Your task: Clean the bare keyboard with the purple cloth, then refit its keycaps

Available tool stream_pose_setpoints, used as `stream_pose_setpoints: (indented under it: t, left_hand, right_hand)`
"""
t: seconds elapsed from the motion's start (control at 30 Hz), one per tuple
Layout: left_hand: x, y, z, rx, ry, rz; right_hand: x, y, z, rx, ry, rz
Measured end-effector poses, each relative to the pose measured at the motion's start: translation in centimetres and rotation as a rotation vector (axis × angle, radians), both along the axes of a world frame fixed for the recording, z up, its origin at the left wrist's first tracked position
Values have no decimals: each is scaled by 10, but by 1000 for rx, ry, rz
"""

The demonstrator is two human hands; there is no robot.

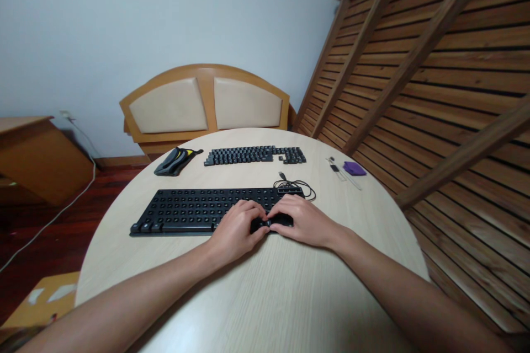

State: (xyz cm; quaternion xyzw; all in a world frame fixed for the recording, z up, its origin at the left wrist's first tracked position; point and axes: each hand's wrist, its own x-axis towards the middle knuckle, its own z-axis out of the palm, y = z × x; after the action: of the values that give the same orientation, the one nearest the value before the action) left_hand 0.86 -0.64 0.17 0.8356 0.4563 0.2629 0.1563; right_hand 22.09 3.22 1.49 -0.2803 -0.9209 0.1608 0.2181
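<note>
A black keyboard (182,209) lies on the round table, most of its key sockets bare, with a few keycaps (146,226) seated at its lower left corner. Over its right part, my left hand (239,226) and my right hand (305,219) meet, fingers curled and thumbs drawn in. Between the fingertips of both is a small dark keycap (267,224), partly hidden. Whether it is seated on the keyboard or raised, I cannot tell. Behind the keyboard, loose black keycaps (240,155) are laid out in keyboard order, with a gap toward the right.
A coiled USB cable (308,190) lies behind the keyboard's right end. Dark gloves or pouches with yellow (176,161) lie at the left. To the right are a purple cloth (355,168) and a small wire tool (342,172). Wooden slats (434,121) lean beyond the table.
</note>
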Motion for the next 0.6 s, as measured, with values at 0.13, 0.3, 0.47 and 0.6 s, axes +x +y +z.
stream_pose_setpoints:
  t: [0.13, 0.3, 0.47, 0.6]
  left_hand:
    - [-1, 1, -1, -9, -2, 4]
    - [-3, 1, -1, -8, 16, 8]
    - [-4, 1, -2, -9, 15, 7]
    - [-4, 0, -4, -5, 11, 20]
  right_hand:
    - [0, -1, -1, -47, 17, -31]
    - [-1, -1, -1, -63, 35, -8]
    - [-3, -1, -2, -77, 28, -23]
    - [-4, -1, -3, -101, 24, -43]
